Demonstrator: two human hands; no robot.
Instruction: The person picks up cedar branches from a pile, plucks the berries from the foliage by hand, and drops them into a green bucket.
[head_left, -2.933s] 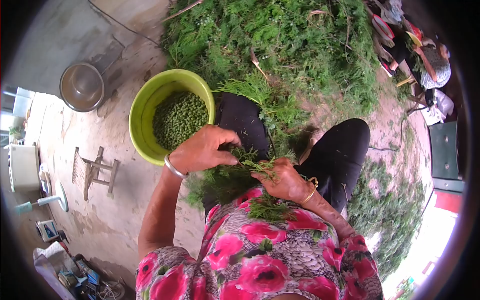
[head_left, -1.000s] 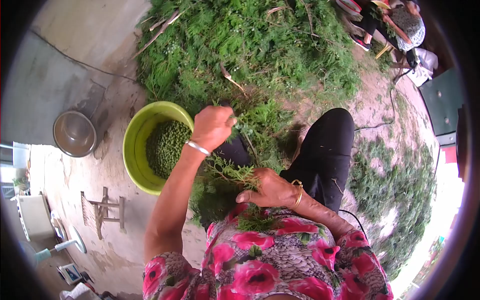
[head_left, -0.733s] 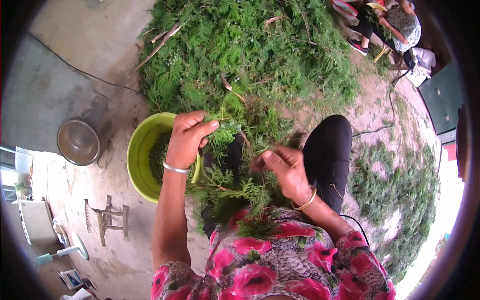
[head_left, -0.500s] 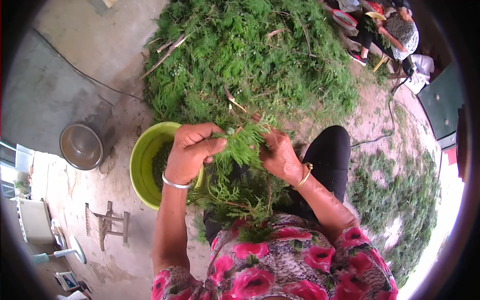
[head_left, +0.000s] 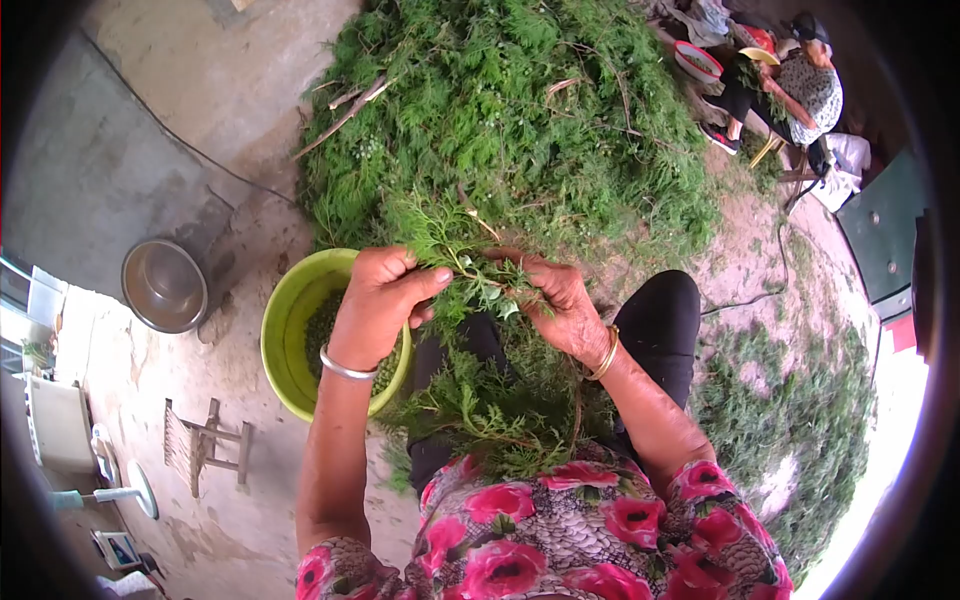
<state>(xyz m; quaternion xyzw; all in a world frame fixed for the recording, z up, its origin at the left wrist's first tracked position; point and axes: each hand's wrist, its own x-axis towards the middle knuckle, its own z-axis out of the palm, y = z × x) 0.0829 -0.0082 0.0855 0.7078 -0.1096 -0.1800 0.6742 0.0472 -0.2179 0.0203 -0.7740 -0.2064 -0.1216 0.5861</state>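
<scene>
A leafy green conifer sprig (head_left: 435,232), bearing small pale-green cones, spans the space between my hands. My left hand (head_left: 375,305), with a silver bangle, pinches the sprig between thumb and fingers. From the other side my right hand (head_left: 562,308), wearing a gold bangle, grips the sprig's stem with curled fingers. More cut branches (head_left: 490,412) lie across my lap below. Just beyond my left wrist, a yellow-green bucket (head_left: 283,330) has small greenish pieces in its bottom, partly hidden by my forearm.
A big heap of conifer branches (head_left: 500,120) covers the floor ahead. At left are a metal basin (head_left: 165,285) and a small stool (head_left: 205,447). Stripped-looking greenery (head_left: 790,420) is spread at right. Another person (head_left: 805,90) sits at the upper right near a red-rimmed bowl (head_left: 697,62).
The sprig between my hands has been turned, its leafy end now pointing up and left, with cones showing. My hands have drawn slightly apart.
</scene>
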